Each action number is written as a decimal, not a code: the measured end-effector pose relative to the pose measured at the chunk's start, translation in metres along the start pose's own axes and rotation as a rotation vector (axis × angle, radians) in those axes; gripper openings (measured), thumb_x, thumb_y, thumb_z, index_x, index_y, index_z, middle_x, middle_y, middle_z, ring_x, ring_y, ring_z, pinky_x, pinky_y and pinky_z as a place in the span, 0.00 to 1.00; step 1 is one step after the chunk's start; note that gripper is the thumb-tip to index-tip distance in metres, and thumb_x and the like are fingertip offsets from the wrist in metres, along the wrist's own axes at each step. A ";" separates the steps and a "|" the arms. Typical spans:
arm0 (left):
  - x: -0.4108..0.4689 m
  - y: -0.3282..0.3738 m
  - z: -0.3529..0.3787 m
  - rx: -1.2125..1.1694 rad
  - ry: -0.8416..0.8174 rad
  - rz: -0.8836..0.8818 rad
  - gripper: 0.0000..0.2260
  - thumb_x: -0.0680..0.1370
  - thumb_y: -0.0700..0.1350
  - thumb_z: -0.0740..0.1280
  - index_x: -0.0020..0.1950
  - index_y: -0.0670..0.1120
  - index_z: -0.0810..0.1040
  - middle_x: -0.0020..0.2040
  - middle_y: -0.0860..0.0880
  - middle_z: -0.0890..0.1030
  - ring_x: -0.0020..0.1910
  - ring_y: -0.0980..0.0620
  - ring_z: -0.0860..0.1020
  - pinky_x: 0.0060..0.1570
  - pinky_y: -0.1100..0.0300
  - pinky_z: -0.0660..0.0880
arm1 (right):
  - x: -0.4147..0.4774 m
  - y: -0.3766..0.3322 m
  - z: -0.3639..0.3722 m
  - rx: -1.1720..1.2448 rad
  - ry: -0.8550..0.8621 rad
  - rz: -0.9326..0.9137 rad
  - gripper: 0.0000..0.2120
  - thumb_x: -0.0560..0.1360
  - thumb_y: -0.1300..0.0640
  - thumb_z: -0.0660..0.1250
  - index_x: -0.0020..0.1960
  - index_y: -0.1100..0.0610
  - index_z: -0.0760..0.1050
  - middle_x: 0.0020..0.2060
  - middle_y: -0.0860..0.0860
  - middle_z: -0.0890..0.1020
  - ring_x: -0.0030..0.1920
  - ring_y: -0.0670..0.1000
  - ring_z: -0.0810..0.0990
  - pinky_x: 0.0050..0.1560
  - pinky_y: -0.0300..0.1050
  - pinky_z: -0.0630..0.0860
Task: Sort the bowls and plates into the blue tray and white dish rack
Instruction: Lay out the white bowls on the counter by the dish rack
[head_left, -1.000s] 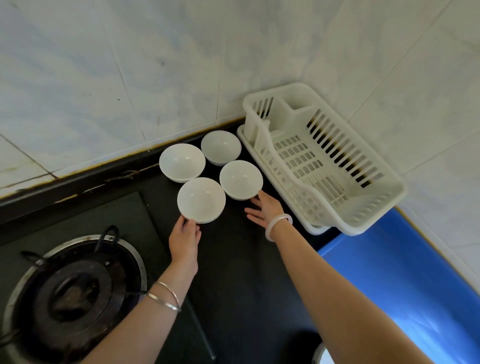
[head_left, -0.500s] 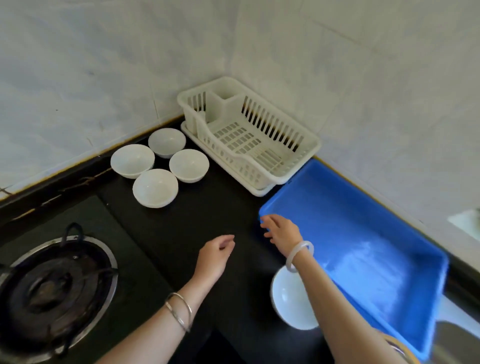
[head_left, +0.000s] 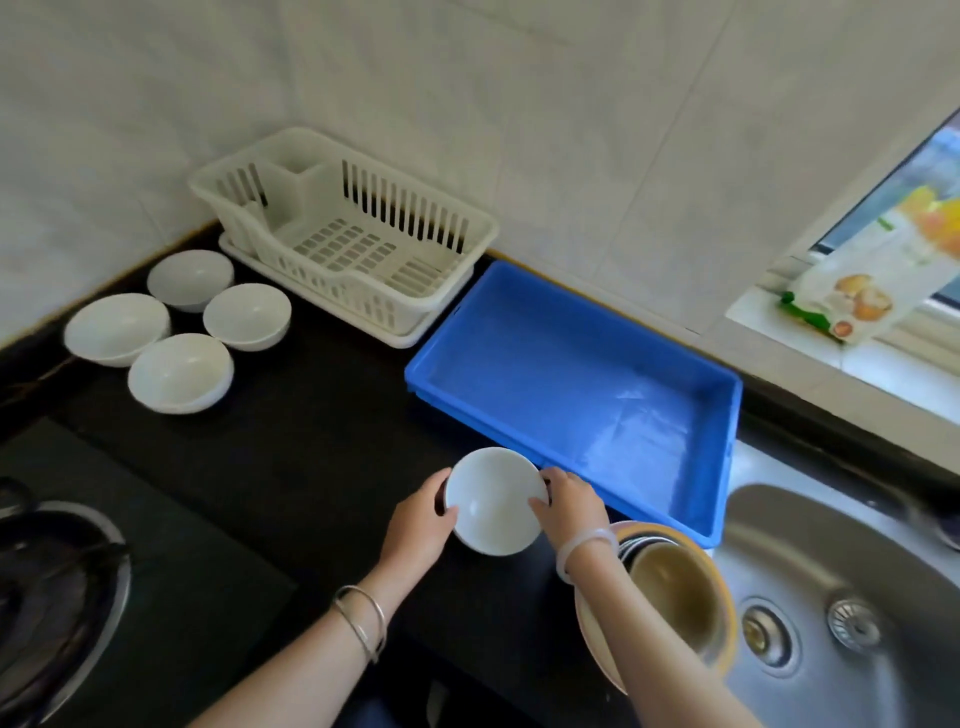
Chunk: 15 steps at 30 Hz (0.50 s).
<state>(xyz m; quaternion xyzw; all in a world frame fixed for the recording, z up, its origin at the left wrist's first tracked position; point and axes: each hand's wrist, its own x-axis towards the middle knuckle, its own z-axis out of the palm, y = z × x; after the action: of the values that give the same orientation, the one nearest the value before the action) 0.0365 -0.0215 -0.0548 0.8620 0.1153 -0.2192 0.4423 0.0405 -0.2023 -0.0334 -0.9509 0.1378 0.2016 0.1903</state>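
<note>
A white bowl (head_left: 493, 501) sits near the front of the black counter, just left of the blue tray (head_left: 675, 499). My left hand (head_left: 418, 522) grips its left rim and my right hand (head_left: 571, 509) grips its right rim. The tray holds nothing. The white dish rack (head_left: 467, 228) stands in the back corner with nothing in it. Several more white bowls (head_left: 179, 371) cluster on the counter left of the rack. Behind my right forearm lies a stack of plates with a tan bowl (head_left: 675, 587) on top.
A steel sink (head_left: 857, 597) lies at the right, below the tray. A gas burner (head_left: 52, 597) sits at the lower left. Tiled walls close the back, and a food packet (head_left: 852, 291) leans on the window sill.
Both hands drew back from the bowl cluster toward the front of the counter and took hold of the single white bowl by the tray. The view swung right, showing the sink.
</note>
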 end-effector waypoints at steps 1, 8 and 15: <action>0.000 -0.001 0.001 -0.014 -0.004 -0.007 0.24 0.77 0.43 0.64 0.72 0.53 0.64 0.67 0.49 0.73 0.65 0.49 0.72 0.59 0.56 0.71 | 0.000 -0.002 0.001 0.000 0.016 0.013 0.15 0.76 0.53 0.62 0.62 0.55 0.70 0.57 0.54 0.77 0.56 0.57 0.76 0.48 0.45 0.70; 0.000 -0.009 0.001 -0.116 -0.032 -0.032 0.23 0.77 0.46 0.65 0.71 0.51 0.66 0.66 0.48 0.75 0.65 0.49 0.73 0.61 0.57 0.71 | -0.001 -0.013 0.000 -0.047 0.097 0.048 0.08 0.77 0.60 0.58 0.54 0.60 0.69 0.52 0.57 0.77 0.50 0.60 0.77 0.40 0.44 0.67; 0.000 -0.016 0.002 -0.441 -0.114 -0.133 0.22 0.77 0.43 0.64 0.71 0.52 0.66 0.62 0.45 0.77 0.55 0.50 0.79 0.47 0.59 0.79 | -0.008 -0.014 -0.013 0.017 0.123 0.084 0.03 0.78 0.63 0.53 0.50 0.58 0.63 0.44 0.61 0.79 0.37 0.58 0.70 0.37 0.45 0.66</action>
<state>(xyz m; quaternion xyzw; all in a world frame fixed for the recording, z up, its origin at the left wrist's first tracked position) 0.0294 -0.0136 -0.0675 0.7213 0.1917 -0.2659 0.6101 0.0427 -0.1936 -0.0140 -0.9532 0.1906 0.1495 0.1808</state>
